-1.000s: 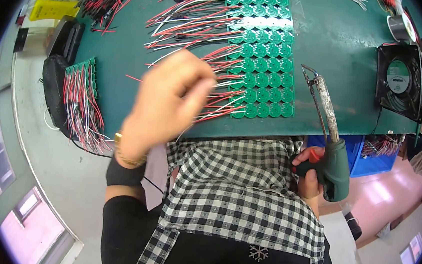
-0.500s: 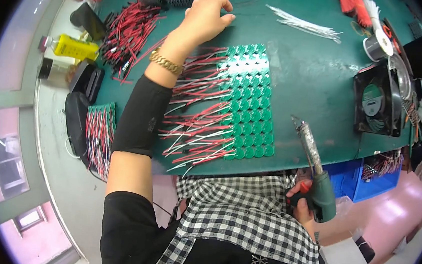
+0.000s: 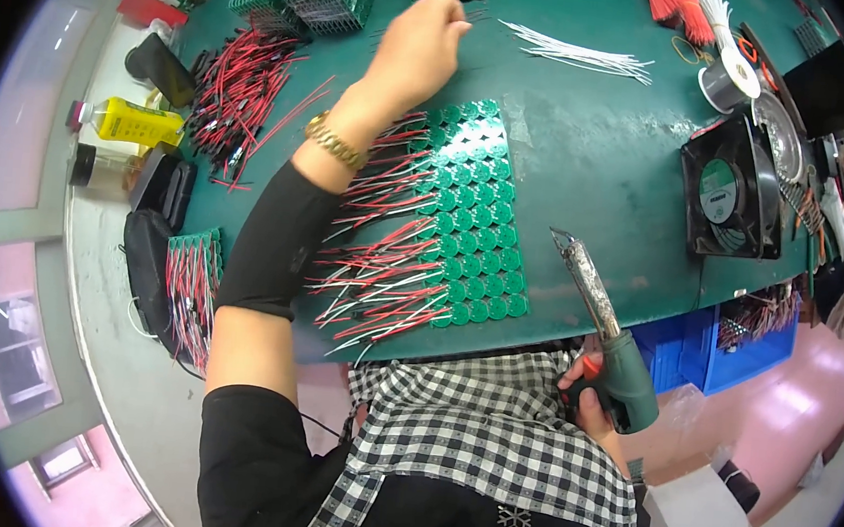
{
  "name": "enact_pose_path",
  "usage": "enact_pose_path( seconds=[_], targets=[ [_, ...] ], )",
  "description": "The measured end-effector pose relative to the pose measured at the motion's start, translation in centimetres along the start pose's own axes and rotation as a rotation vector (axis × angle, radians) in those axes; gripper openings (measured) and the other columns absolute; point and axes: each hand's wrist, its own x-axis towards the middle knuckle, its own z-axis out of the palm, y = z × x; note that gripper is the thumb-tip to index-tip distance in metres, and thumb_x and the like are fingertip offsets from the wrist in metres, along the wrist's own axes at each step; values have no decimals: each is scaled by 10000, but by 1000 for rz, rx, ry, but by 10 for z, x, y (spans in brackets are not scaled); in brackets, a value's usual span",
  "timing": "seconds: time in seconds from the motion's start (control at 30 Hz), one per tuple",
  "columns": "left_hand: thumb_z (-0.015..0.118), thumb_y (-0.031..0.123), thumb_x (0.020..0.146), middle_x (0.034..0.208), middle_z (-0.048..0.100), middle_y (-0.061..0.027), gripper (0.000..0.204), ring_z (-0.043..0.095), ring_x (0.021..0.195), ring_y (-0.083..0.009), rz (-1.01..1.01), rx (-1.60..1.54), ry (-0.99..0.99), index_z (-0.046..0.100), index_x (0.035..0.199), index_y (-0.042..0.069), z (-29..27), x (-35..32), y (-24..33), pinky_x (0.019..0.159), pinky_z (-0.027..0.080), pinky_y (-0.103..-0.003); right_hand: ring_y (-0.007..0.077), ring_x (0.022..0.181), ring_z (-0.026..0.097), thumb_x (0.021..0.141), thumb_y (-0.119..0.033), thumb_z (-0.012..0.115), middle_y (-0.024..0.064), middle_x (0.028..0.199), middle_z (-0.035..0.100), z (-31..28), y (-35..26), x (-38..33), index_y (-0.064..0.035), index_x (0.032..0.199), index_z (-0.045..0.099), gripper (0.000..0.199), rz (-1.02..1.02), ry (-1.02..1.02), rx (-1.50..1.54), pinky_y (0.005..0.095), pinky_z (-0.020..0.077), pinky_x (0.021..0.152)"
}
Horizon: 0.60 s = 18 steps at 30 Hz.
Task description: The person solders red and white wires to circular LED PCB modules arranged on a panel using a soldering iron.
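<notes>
The sheet of green boards (image 3: 481, 239) lies lengthwise front to back on the table (image 3: 612, 160), wires (image 3: 380, 285) trailing left. Just past its far end curls the left hand (image 3: 423, 48), contents unclear. Rightward, the right hand (image 3: 588, 399) grips a soldering gun (image 3: 630, 382), tip beside the sheet.

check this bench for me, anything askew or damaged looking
A few red wires stray rightward from the tangled heap, apart from the bulk. The soldering gun has a blotchy metal barrel; whether that is damage, I cannot tell.
</notes>
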Motion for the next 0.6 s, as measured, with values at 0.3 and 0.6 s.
enact_pose_path(
  seconds=[0.3, 0.6],
  targets=[
    [651, 70, 776, 769, 607, -103, 60, 599, 710, -241, -90, 23, -178, 613, 798, 30, -63, -147, 60, 638, 484, -331, 174, 742, 553, 855, -322, 611, 88, 866, 561, -5, 62, -14, -45, 1189, 482, 453, -42, -34, -14, 321, 467, 679],
    [725, 48, 698, 702, 570, -28, 141, 564, 567, -170, 60, -216, -320, 622, 788, 85, -16, -235, 115, 465, 452, -290, 185, 728, 555, 820, -282, 624, 96, 830, 577, -39, 88, -18, -28, 1112, 538, 396, -24, -45, -52, 321, 460, 685]
  ],
)
